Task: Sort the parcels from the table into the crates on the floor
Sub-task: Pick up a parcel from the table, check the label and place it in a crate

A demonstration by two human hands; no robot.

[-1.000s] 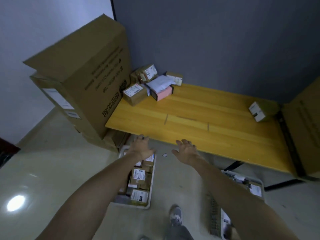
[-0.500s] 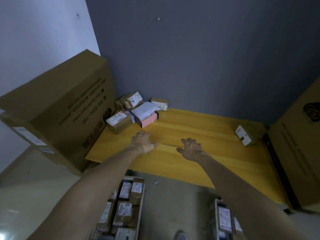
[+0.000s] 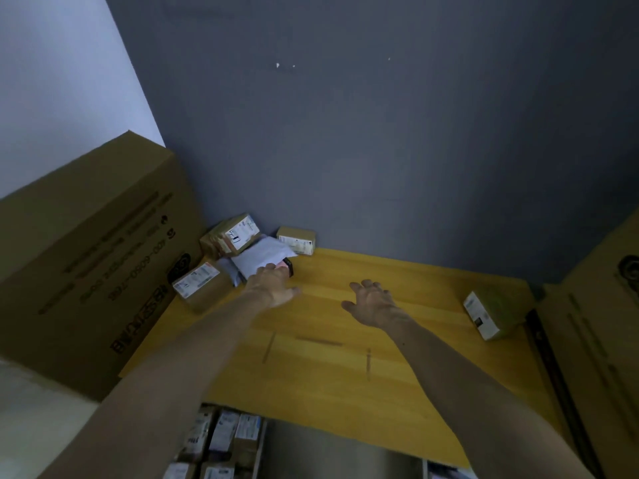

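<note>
Several parcels are heaped in the far left corner of the yellow wooden table (image 3: 345,375): a brown box (image 3: 202,285) with a white label, a taped box (image 3: 231,235), a small box (image 3: 296,240) against the wall, a white mailer bag (image 3: 259,259) and under it a pink parcel (image 3: 287,263). My left hand (image 3: 273,283) reaches over the pink parcel's near edge with fingers extended, touching it or just short of it. My right hand (image 3: 371,300) hovers open above the table's middle, holding nothing. A lone labelled box (image 3: 487,314) lies at the right.
A big cardboard carton (image 3: 86,271) stands left of the table, another carton (image 3: 601,340) at the right. On the floor below the table's near edge a crate (image 3: 221,440) holds several labelled parcels; a second crate's corner (image 3: 446,471) shows at the bottom right.
Both hands have moved forward from above the floor crates, over the table, toward the parcel heap. The view has lifted from the floor to the table and wall.
</note>
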